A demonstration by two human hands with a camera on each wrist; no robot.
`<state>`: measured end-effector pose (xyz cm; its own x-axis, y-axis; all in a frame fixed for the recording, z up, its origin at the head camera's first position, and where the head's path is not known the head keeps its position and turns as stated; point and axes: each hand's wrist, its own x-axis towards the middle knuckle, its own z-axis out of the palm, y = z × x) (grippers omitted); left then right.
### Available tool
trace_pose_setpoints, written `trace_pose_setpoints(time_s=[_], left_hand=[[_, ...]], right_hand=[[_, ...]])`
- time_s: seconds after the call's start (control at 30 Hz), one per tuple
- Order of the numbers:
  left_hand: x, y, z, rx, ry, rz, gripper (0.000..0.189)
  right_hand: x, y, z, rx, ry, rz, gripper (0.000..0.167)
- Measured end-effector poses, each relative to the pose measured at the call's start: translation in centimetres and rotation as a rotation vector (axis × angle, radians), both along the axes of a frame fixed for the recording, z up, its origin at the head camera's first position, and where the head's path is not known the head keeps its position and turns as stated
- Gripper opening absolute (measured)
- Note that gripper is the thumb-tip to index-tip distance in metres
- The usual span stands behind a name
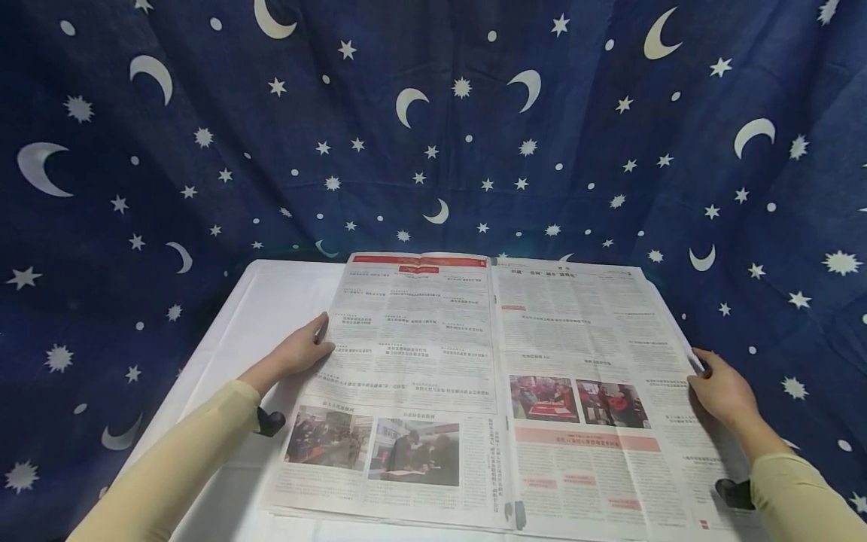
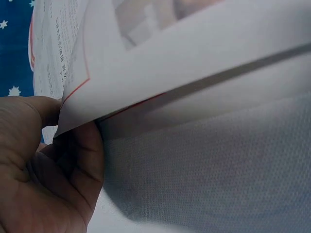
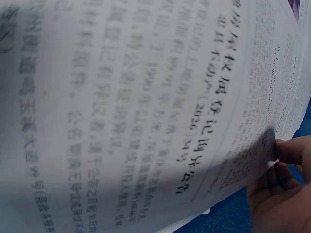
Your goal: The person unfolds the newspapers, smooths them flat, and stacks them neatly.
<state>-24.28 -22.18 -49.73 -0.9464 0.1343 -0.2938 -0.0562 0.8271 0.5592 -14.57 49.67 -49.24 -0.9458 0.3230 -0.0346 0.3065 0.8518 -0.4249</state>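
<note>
A newspaper (image 1: 420,361) lies spread across the white table, its print upside down in the head view. My left hand (image 1: 301,350) pinches its left edge; in the left wrist view the thumb is above the sheet and curled fingers are beneath, with the edge raised over the white cloth. At the opposite edge my right hand (image 1: 725,388) grips the paper between thumb and fingers. The right wrist view shows the printed page (image 3: 146,97) bowed up close to the camera, with that hand (image 3: 286,174) on its edge. Two photos show on each page.
White cloth covers the table (image 1: 223,354), which shows mostly left of the newspaper. A dark blue curtain (image 1: 433,150) with moons and stars hangs behind and around the sides. Dark wrist mounts (image 1: 271,422) sit at both sleeves.
</note>
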Motion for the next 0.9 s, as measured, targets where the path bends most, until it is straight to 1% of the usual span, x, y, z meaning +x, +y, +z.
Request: trace_pose_setpoints(time_s=[0.1, 0.27, 0.47, 0.6, 0.77, 0.9], left_hand=[[0.2, 0.2, 0.1, -0.015, 0.014, -0.016, 0.075], [0.5, 0.4, 0.1, -0.044, 0.036, -0.037, 0.069], [0.7, 0.7, 0.0, -0.105, 0.074, -0.049, 0.062], [0.9, 0.9, 0.0, -0.177, 0.093, -0.060, 0.058], [1.2, 0.7, 0.5, -0.301, 0.135, -0.099, 0.057], [1.3, -0.3, 1.1, -0.344, 0.177, -0.102, 0.059]], right_hand=[[0.0, 0.0, 0.0, 0.028, -0.007, 0.027, 0.055], [0.1, -0.1, 0.2, 0.046, -0.046, 0.044, 0.045], [0.0, -0.2, 0.2, 0.063, -0.082, 0.071, 0.039], [-0.1, -0.2, 0.0, 0.087, -0.103, 0.093, 0.038], [0.1, -0.1, -0.2, 0.165, -0.102, 0.118, 0.039], [0.3, -0.2, -0.2, 0.204, -0.076, 0.117, 0.041]])
